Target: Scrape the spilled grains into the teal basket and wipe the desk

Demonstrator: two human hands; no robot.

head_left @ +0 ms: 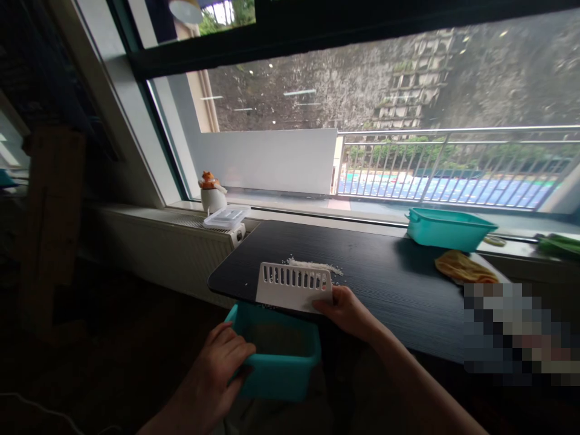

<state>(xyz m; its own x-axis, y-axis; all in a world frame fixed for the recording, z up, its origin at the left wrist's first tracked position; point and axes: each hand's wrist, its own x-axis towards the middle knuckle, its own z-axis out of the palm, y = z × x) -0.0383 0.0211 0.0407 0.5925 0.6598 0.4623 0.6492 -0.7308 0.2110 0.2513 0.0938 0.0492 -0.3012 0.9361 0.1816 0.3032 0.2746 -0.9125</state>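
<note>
My left hand [226,356] grips the rim of a turquoise plastic bin [281,377], held just below the table's front edge. Some dull, dark contents show in the bin, too dim to name. In my right hand [348,308] is a flat white slotted scraper [285,296], pinched at its right end. It stands tilted on the table near the front edge. Small white grains [312,264] lie in a strip right behind the scraper and show through its slots. A few grains are scattered along the table edge above the bin.
The dark table [371,260] stands against the window. At its far right are a second turquoise bin [448,229] and a yellow-brown cloth [464,267]. A white radiator [181,241] on the left bears a clear plastic lid [226,216]. Behind it sits a white pot with an orange figure [212,192].
</note>
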